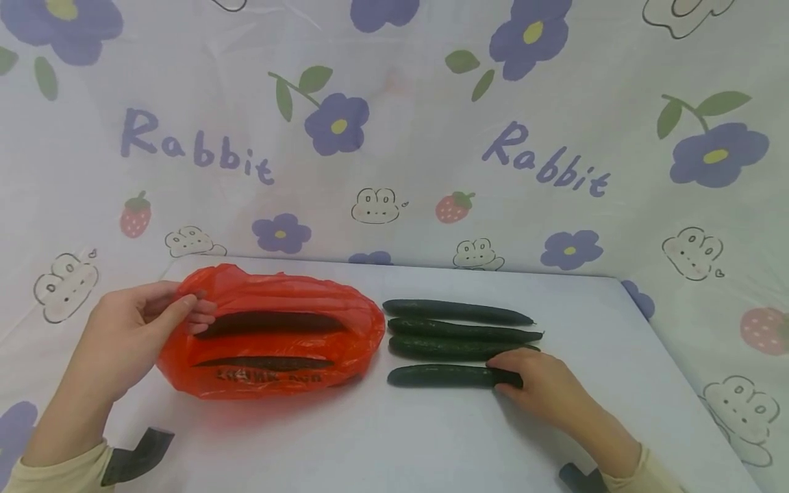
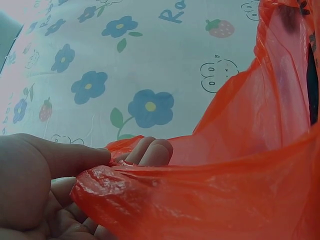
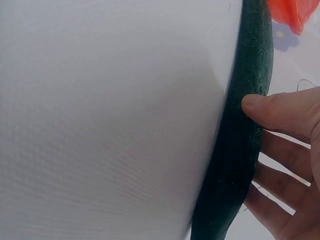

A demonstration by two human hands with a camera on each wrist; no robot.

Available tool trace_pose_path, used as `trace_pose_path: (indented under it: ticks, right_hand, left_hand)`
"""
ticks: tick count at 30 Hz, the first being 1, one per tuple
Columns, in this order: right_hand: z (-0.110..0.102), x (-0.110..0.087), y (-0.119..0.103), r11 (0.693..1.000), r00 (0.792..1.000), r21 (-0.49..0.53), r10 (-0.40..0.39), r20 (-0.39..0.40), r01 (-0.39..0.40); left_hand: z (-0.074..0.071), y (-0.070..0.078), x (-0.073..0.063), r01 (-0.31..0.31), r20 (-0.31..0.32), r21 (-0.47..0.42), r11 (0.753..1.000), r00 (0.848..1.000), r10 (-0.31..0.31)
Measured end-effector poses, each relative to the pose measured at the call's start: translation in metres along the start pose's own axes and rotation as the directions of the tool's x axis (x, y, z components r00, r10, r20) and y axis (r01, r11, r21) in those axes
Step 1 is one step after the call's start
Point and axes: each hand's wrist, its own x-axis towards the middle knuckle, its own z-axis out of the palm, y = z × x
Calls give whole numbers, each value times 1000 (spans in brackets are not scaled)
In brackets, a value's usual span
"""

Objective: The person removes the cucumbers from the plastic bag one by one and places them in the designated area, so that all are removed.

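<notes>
My left hand (image 1: 132, 335) pinches the left edge of a red plastic bag (image 1: 364, 315) between thumb and fingers; the left wrist view shows the bag's film (image 2: 215, 195) bunched at the fingertips. Through the bag's opening a dark cucumber (image 1: 271, 322) shows, and a second one (image 1: 265, 362) lies in front of it inside. Right of the bag, several cucumbers lie side by side on the table. My right hand (image 1: 548, 387) grips the right end of the nearest cucumber (image 1: 431, 375). In the right wrist view the thumb lies on one side of that cucumber (image 3: 235, 145), the fingers on the other.
Behind the nearest cucumber lie three more: one close behind (image 1: 431, 347), a middle one (image 1: 456, 331) and the farthest (image 1: 450, 310). The white table (image 1: 345, 445) ends at a patterned cloth (image 1: 407, 157) hanging behind it. Dark straps (image 1: 138, 455) sit at the wrists.
</notes>
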Motion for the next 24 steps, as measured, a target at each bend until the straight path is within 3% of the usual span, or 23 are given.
trace_pose_path:
  ticks: [6,15,24]
  right_hand:
    - [-5,1,-3,1000,1000,7,20,-9,-20]
    - [-23,24,-19,994,976,103,-23,-217,46]
    - [-30,63,-51,975,979,209,-39,-202,82]
  left_hand:
    - [1,0,-1,2,-1,0,1000,1000,-2]
    - [1,-1,-1,-8,-13,5,1000,1000,8]
    - [0,-2,0,-14,-15,2,1000,1000,14]
